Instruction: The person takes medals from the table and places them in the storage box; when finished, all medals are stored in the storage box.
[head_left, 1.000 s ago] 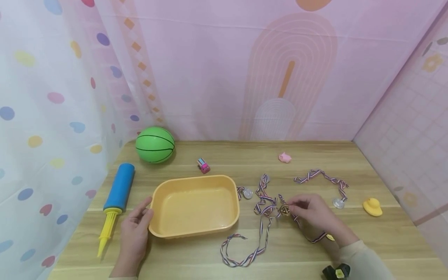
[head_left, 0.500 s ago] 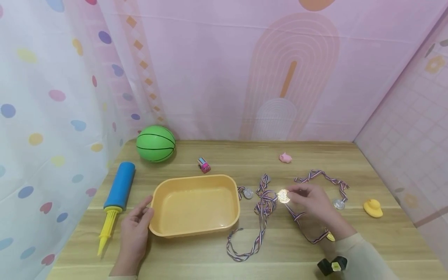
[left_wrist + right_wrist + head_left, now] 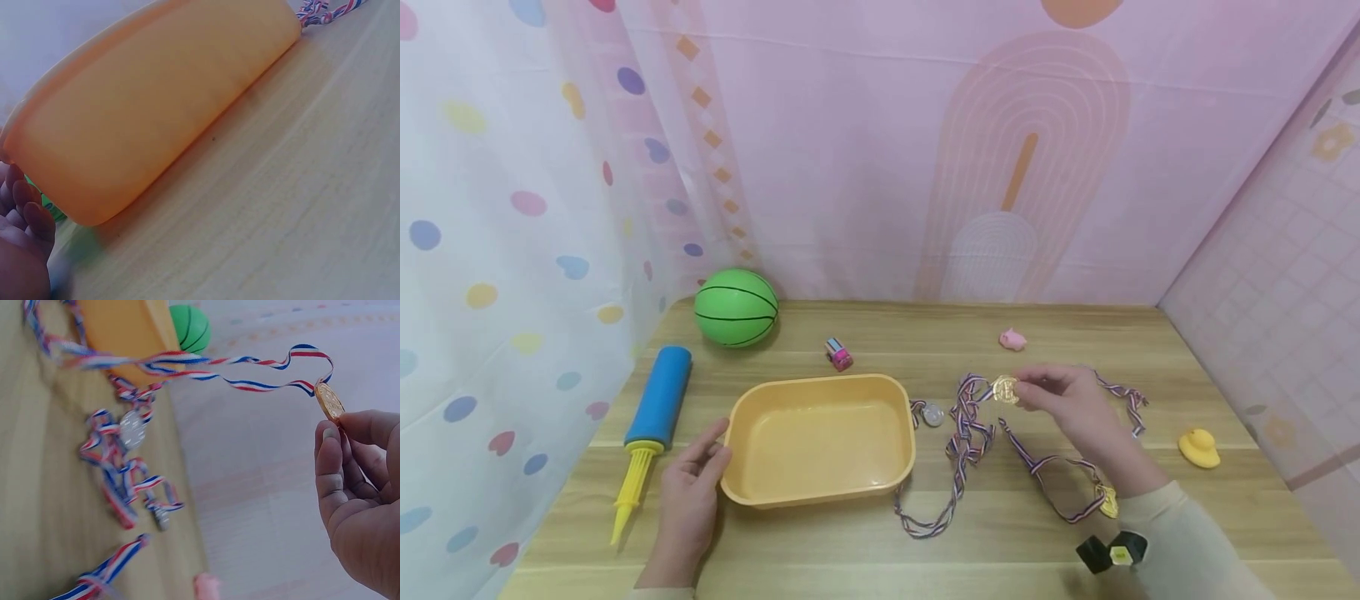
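Note:
My right hand (image 3: 1071,408) pinches a gold medal (image 3: 1006,389) between thumb and fingertips, above the table. Its red, white and blue striped ribbon (image 3: 237,360) trails off toward the yellow basin in the right wrist view. My left hand (image 3: 691,492) holds the left end of that basin (image 3: 820,496), fingers and thumb at its rim; curled fingertips (image 3: 40,219) show against its outer wall in the left wrist view. Between basin and right hand lie tangled ribbons (image 3: 964,433) and a silver medal (image 3: 933,414). Another gold medal (image 3: 1107,502) with its ribbon rests nearer my right forearm.
At the left are a green ball (image 3: 736,307) and a blue and yellow hand pump (image 3: 658,400). Behind the basin stands a small pink toy car (image 3: 838,354). A pink toy pig (image 3: 1012,339) and a yellow duck (image 3: 1198,447) sit to the right.
My right hand has lifted the gold medal up and away from me, drawing its ribbon along the table. The left hand has stayed at the basin.

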The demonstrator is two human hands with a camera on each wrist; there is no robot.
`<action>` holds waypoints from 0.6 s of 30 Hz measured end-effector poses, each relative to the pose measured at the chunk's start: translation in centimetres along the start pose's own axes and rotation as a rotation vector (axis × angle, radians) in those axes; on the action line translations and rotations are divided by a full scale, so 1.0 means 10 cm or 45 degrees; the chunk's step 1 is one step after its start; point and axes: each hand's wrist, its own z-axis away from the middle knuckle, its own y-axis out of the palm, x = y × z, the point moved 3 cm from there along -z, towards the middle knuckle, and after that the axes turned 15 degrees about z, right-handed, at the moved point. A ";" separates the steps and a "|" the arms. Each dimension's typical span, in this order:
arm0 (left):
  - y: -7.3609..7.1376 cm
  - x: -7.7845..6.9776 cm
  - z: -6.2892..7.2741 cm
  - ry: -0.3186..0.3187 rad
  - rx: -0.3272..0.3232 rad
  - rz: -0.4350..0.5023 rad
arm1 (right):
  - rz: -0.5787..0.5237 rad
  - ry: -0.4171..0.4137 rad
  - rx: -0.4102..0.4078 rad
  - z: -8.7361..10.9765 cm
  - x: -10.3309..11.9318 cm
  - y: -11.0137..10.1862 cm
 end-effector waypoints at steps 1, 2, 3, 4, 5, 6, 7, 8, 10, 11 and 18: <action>0.00 0.00 0.00 -0.002 0.003 0.002 | 0.000 -0.001 0.000 0.00 0.05 -0.02; 0.00 0.00 0.00 -0.003 0.004 0.004 | -0.010 -0.001 0.000 -0.01 0.09 -0.04; 0.00 0.00 -0.01 -0.005 0.005 0.007 | -0.030 -0.005 -0.005 -0.01 0.14 -0.06; 0.00 0.00 -0.01 -0.008 0.008 0.008 | -0.049 -0.007 -0.004 -0.02 0.19 -0.08; 0.00 0.00 -0.01 -0.009 0.014 0.013 | -0.063 -0.013 -0.011 -0.02 0.23 -0.11; 0.00 0.01 -0.02 -0.011 0.020 0.017 | -0.086 -0.024 -0.010 -0.03 0.28 -0.14; 0.01 0.01 -0.03 -0.014 0.026 0.021 | -0.109 -0.037 -0.017 -0.03 0.34 -0.16; 0.02 0.01 -0.03 -0.014 0.036 0.024 | -0.137 -0.053 -0.025 -0.05 0.39 -0.19; 0.03 0.01 -0.04 -0.020 0.053 0.044 | -0.201 -0.093 -0.042 -0.08 0.49 -0.25; 0.04 0.00 -0.04 -0.024 0.059 0.056 | -0.232 -0.116 -0.057 -0.10 0.54 -0.27; 0.08 -0.03 -0.04 -0.075 0.049 0.185 | -0.447 -0.218 -0.059 -0.22 0.96 -0.36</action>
